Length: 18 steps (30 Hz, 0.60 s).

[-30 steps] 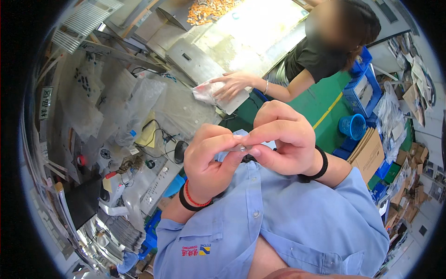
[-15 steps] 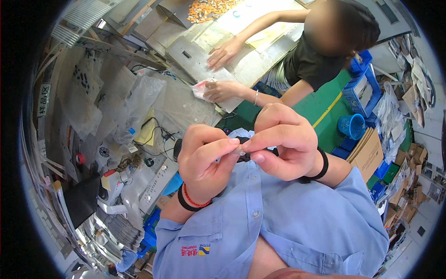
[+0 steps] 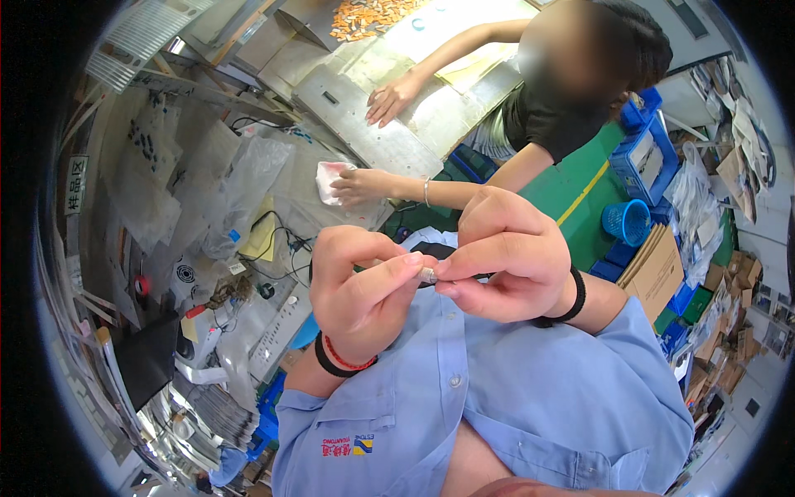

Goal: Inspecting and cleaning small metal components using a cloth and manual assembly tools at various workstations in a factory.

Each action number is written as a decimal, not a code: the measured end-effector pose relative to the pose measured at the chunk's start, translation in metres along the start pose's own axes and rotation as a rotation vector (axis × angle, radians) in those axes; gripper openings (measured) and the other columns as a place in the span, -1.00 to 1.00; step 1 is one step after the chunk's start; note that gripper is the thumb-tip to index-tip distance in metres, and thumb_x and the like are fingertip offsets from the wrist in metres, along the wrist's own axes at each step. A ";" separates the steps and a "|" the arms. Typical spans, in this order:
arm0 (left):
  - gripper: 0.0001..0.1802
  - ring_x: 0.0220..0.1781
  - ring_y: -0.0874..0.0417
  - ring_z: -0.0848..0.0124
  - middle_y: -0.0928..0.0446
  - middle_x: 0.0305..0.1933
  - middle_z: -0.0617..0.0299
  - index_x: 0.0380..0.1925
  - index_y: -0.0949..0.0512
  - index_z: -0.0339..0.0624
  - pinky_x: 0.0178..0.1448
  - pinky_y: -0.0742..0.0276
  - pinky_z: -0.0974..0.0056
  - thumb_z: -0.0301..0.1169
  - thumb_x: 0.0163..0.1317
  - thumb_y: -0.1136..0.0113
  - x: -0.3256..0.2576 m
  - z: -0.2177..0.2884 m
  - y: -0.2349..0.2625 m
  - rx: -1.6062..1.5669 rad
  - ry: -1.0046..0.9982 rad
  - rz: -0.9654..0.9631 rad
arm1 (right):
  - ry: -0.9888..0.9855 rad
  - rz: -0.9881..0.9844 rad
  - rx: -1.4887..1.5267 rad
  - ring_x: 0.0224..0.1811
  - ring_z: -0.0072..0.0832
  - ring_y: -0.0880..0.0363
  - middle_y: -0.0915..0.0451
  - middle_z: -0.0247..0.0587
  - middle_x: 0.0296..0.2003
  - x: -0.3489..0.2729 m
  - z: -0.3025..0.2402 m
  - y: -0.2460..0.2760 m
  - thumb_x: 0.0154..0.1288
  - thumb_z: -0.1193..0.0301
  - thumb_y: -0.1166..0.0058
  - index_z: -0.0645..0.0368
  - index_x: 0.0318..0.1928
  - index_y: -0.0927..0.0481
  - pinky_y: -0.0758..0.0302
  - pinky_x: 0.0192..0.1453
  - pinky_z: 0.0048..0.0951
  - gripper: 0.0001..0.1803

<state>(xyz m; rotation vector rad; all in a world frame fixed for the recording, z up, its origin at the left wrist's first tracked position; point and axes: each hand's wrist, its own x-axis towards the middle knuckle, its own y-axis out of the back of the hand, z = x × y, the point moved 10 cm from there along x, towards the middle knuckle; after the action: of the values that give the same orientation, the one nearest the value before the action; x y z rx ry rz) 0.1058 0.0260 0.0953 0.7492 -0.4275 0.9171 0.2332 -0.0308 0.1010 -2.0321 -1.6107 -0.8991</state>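
Between my hands, in front of my chest, is a small shiny metallic piece (image 3: 428,274), too small to name surely. My left hand (image 3: 358,286) pinches it from the left with thumb and forefinger. From the right, my right hand (image 3: 515,257) has its thumb and forefinger closed at the piece's other end. The fingertips of both hands nearly meet around it and hide most of it. Across the way, a co-worker's hand (image 3: 358,187) presses a white cloth (image 3: 329,181) on the bench, and their other hand (image 3: 392,101) rests flat on a metal plate (image 3: 348,108).
A cluttered bench with plastic sheets (image 3: 257,178), black cables (image 3: 286,236) and a power strip (image 3: 283,327) lies at the left. Orange pieces (image 3: 368,18) are heaped at the far end. Blue crates (image 3: 646,157), a blue basket (image 3: 626,224) and cardboard (image 3: 654,269) stand at the right.
The co-worker's hand with the white cloth has moved left, off the metal plate and onto the bench. My hands have barely shifted, and the small piece shows slightly more between my fingertips.
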 end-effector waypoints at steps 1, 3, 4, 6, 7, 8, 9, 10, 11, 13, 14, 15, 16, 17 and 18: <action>-0.70 -0.37 -0.42 0.34 -0.51 -0.35 0.28 -0.25 -0.58 -0.07 -0.30 -0.34 0.30 -0.52 -0.04 -0.39 0.001 0.000 0.000 0.002 -0.002 -0.002 | 0.000 0.000 0.000 -0.45 -0.51 -0.39 -0.43 -0.32 -0.37 0.000 0.000 0.000 0.00 0.54 -0.33 0.19 -0.30 -0.65 -0.32 -0.38 -0.50 -0.80; -0.70 -0.37 -0.42 0.34 -0.51 -0.35 0.28 -0.25 -0.59 -0.06 -0.30 -0.34 0.30 -0.52 -0.04 -0.39 0.001 0.000 0.000 0.004 -0.004 -0.004 | 0.007 -0.007 -0.018 -0.45 -0.51 -0.39 -0.43 -0.32 -0.36 0.000 -0.001 0.000 0.00 0.54 -0.32 0.19 -0.29 -0.65 -0.32 -0.38 -0.50 -0.80; -0.70 -0.37 -0.43 0.34 -0.51 -0.35 0.28 -0.25 -0.59 -0.07 -0.29 -0.35 0.30 -0.52 -0.05 -0.40 0.002 -0.001 0.000 0.000 0.004 -0.006 | 0.007 -0.007 -0.019 -0.45 -0.51 -0.39 -0.43 -0.32 -0.36 0.000 -0.001 0.000 0.00 0.54 -0.32 0.19 -0.29 -0.65 -0.32 -0.38 -0.50 -0.80; -0.69 -0.37 -0.44 0.33 -0.51 -0.35 0.28 -0.25 -0.59 -0.07 -0.29 -0.35 0.30 -0.52 -0.06 -0.40 0.003 -0.003 0.000 -0.005 0.013 -0.008 | 0.009 -0.025 -0.037 -0.45 -0.50 -0.39 -0.42 -0.31 -0.36 0.001 0.000 -0.001 0.02 0.55 -0.30 0.20 -0.28 -0.65 -0.32 -0.38 -0.49 -0.81; -0.72 -0.37 -0.45 0.33 -0.52 -0.34 0.26 -0.25 -0.59 -0.09 -0.28 -0.36 0.30 -0.49 -0.03 -0.39 0.003 -0.004 -0.002 -0.027 0.029 -0.024 | 0.009 -0.026 -0.037 -0.45 -0.50 -0.39 -0.42 -0.31 -0.36 0.001 0.000 -0.001 0.02 0.55 -0.30 0.20 -0.28 -0.65 -0.32 -0.38 -0.49 -0.81; -0.74 -0.36 -0.46 0.33 -0.53 -0.33 0.25 -0.26 -0.58 -0.11 -0.28 -0.37 0.29 -0.47 0.01 -0.38 0.004 -0.006 -0.004 -0.049 0.044 -0.040 | 0.001 -0.026 -0.039 -0.45 -0.49 -0.39 -0.42 -0.31 -0.35 0.002 0.001 -0.001 0.03 0.55 -0.28 0.20 -0.28 -0.65 -0.33 -0.37 -0.48 -0.82; -0.74 -0.36 -0.46 0.33 -0.53 -0.33 0.25 -0.26 -0.58 -0.11 -0.28 -0.37 0.29 -0.47 0.01 -0.38 0.006 -0.006 -0.003 -0.048 0.046 -0.038 | -0.009 -0.028 -0.039 -0.45 -0.48 -0.39 -0.42 -0.31 -0.35 0.002 0.001 -0.002 0.04 0.55 -0.27 0.20 -0.28 -0.65 -0.33 -0.36 -0.47 -0.82; -0.78 -0.37 -0.47 0.33 -0.55 -0.33 0.25 -0.26 -0.58 -0.13 -0.29 -0.36 0.29 -0.41 0.06 -0.35 0.009 -0.005 -0.009 -0.069 0.059 -0.104 | -0.009 -0.030 -0.037 -0.45 -0.48 -0.39 -0.42 -0.31 -0.35 0.002 0.000 -0.002 0.04 0.55 -0.27 0.20 -0.28 -0.65 -0.33 -0.36 -0.47 -0.82; -0.79 -0.38 -0.48 0.34 -0.57 -0.34 0.25 -0.27 -0.58 -0.16 -0.30 -0.36 0.29 -0.36 0.11 -0.32 0.010 -0.005 -0.014 -0.090 0.073 -0.170 | -0.049 -0.047 -0.030 -0.40 -0.45 -0.44 -0.44 -0.29 -0.35 0.003 0.002 -0.003 0.05 0.56 -0.26 0.19 -0.28 -0.64 -0.41 -0.25 -0.41 -0.83; -0.79 -0.40 -0.49 0.34 -0.58 -0.35 0.27 -0.28 -0.57 -0.16 -0.31 -0.35 0.28 -0.31 0.14 -0.29 0.008 -0.007 -0.015 -0.087 0.071 -0.180 | -0.089 -0.065 -0.024 -0.34 -0.41 -0.49 -0.46 -0.28 -0.36 0.004 0.006 -0.004 0.06 0.57 -0.25 0.19 -0.28 -0.63 -0.48 -0.13 -0.34 -0.83; -0.77 -0.42 -0.50 0.34 -0.59 -0.37 0.29 -0.30 -0.57 -0.17 -0.32 -0.34 0.28 -0.26 0.17 -0.25 0.007 -0.008 -0.015 -0.083 0.068 -0.190 | -0.093 -0.063 -0.034 -0.34 -0.41 -0.49 -0.46 -0.27 -0.35 0.003 0.007 -0.004 0.06 0.57 -0.25 0.18 -0.27 -0.64 -0.47 -0.17 -0.37 -0.83; -0.77 -0.42 -0.50 0.34 -0.59 -0.37 0.29 -0.30 -0.57 -0.17 -0.32 -0.34 0.28 -0.26 0.17 -0.25 0.007 -0.008 -0.014 -0.083 0.070 -0.189 | -0.098 -0.061 -0.044 -0.34 -0.42 -0.49 -0.47 -0.27 -0.35 0.003 0.008 -0.004 0.07 0.56 -0.25 0.18 -0.27 -0.64 -0.46 -0.22 -0.40 -0.84; -0.78 -0.44 -0.50 0.34 -0.58 -0.39 0.30 -0.31 -0.57 -0.15 -0.33 -0.33 0.27 -0.25 0.17 -0.25 0.008 -0.006 -0.012 -0.033 0.053 -0.179 | -0.099 -0.063 -0.043 -0.34 -0.42 -0.49 -0.47 -0.27 -0.35 0.003 0.009 -0.005 0.07 0.56 -0.25 0.18 -0.27 -0.64 -0.46 -0.22 -0.40 -0.84; -0.78 -0.45 -0.50 0.33 -0.57 -0.42 0.32 -0.31 -0.57 -0.14 -0.33 -0.32 0.27 -0.24 0.17 -0.25 0.010 -0.005 -0.011 0.017 0.036 -0.170 | -0.092 -0.055 -0.035 -0.34 -0.42 -0.49 -0.48 -0.27 -0.35 0.003 0.010 -0.004 0.07 0.56 -0.26 0.18 -0.27 -0.64 -0.45 -0.26 -0.43 -0.83; -0.78 -0.45 -0.50 0.33 -0.57 -0.42 0.32 -0.31 -0.57 -0.14 -0.33 -0.32 0.27 -0.24 0.17 -0.25 0.011 -0.004 -0.010 0.017 0.037 -0.168 | -0.084 -0.047 -0.027 -0.35 -0.43 -0.49 -0.48 -0.27 -0.34 0.004 0.010 -0.004 0.07 0.55 -0.26 0.17 -0.27 -0.64 -0.43 -0.30 -0.46 -0.83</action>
<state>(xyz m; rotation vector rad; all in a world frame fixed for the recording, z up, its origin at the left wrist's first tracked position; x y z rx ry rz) 0.1197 0.0313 0.0953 0.7706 -0.3187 0.7764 0.2324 -0.0205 0.0960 -2.0844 -1.7058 -0.8674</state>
